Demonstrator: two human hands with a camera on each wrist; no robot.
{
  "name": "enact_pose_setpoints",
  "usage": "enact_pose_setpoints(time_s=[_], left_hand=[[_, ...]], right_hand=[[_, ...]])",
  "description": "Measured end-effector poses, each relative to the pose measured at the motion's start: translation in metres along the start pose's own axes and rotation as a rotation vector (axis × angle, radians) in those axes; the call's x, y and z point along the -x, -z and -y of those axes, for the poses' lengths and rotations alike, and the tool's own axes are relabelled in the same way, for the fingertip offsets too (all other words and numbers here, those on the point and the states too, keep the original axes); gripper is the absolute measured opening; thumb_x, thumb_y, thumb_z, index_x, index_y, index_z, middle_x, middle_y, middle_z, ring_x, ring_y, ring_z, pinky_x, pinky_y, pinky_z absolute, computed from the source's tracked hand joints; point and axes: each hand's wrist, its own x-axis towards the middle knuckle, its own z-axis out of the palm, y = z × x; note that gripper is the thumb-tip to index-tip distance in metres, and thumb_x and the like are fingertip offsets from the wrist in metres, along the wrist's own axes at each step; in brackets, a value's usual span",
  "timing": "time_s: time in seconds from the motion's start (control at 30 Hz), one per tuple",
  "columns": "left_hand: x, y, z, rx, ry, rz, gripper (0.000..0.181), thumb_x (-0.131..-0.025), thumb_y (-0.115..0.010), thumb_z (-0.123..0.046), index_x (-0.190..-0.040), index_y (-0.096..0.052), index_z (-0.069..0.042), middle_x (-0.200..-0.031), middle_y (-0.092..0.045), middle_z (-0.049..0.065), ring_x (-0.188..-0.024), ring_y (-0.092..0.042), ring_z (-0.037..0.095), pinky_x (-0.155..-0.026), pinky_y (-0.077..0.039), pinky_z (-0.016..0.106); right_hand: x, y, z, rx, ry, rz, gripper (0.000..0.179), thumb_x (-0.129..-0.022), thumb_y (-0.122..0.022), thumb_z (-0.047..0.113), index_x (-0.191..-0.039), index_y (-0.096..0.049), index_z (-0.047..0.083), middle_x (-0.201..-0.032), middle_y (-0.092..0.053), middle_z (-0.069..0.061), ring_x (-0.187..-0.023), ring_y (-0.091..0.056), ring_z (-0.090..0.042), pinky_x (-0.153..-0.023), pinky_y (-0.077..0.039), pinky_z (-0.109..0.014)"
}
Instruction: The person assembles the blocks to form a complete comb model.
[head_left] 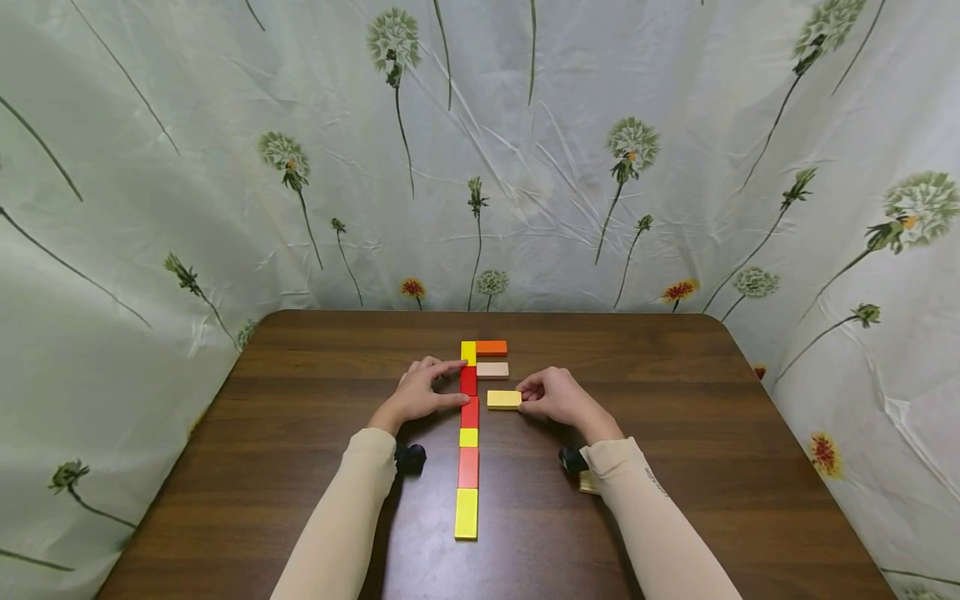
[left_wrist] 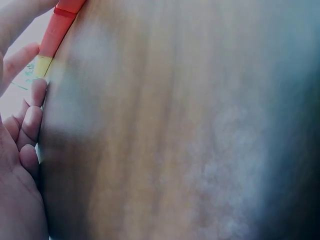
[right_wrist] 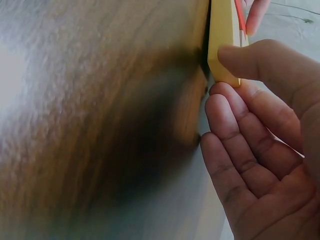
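My right hand (head_left: 558, 396) pinches the end of a pale yellow wooden block (head_left: 504, 400) between thumb and fingers. In the right wrist view the thumb (right_wrist: 250, 57) presses on that block (right_wrist: 222, 37). A column of blocks runs up the table: a yellow block (head_left: 468, 352) at the far end, two red blocks (head_left: 468, 382), a small yellow block (head_left: 468, 437), a light red block (head_left: 468, 467) and a long yellow block (head_left: 467, 514) nearest. On the column's left, my left hand (head_left: 420, 392) touches the red part with extended thumb and index finger.
An orange block (head_left: 491, 348) and a beige block (head_left: 492, 371) stick out rightward from the column's far part. Another pale block (head_left: 588, 482) lies partly hidden by the right sleeve. Beyond the brown table (head_left: 315, 367) hangs a flower-print curtain (head_left: 525, 167).
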Motion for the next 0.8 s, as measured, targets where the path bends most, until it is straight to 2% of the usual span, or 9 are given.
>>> enact_pose_setpoints(time_s=[0.8], left_hand=[[-0.001, -0.001, 0.000, -0.010, 0.011, 0.000, 0.071, -0.090, -0.083, -0.049, -0.155, -0.059, -0.033, -0.135, -0.059, 0.007, -0.129, -0.046, 0.028, -0.108, -0.042, 0.054]], right_hand=[[-0.011, -0.010, 0.010, 0.012, -0.022, -0.009, 0.022, -0.090, -0.086, 0.009, -0.111, -0.081, 0.003, -0.090, -0.076, -0.003, -0.080, -0.064, -0.010, -0.077, -0.057, -0.025]])
